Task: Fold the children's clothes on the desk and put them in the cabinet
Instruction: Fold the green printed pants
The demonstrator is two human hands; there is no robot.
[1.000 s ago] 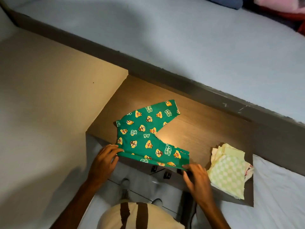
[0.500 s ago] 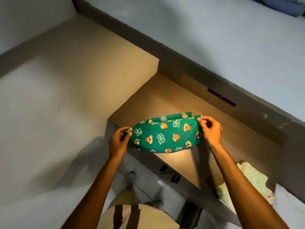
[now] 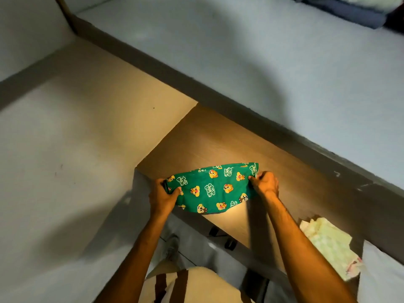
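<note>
Green children's trousers (image 3: 213, 188) printed with cartoon chipmunks hang folded over between my hands, just above the wooden desk (image 3: 218, 141). My left hand (image 3: 162, 196) pinches the left end of the fabric. At the right end, my right hand (image 3: 264, 182) grips the top corner. The garment sags in a curve, its lower edge near the desk's front edge. A pale yellow-green checked garment (image 3: 330, 243) lies folded at the desk's right end.
A grey wall (image 3: 284, 62) rises behind the desk, and a beige panel (image 3: 98, 110) stands at its left. A blue folded cloth (image 3: 349, 14) lies at the top right. Below the desk edge I see my feet and the floor (image 3: 196, 243).
The trousers lay spread flat on the desk; both hands have lifted them and brought them together into a folded strip held in the air. The camera has tilted.
</note>
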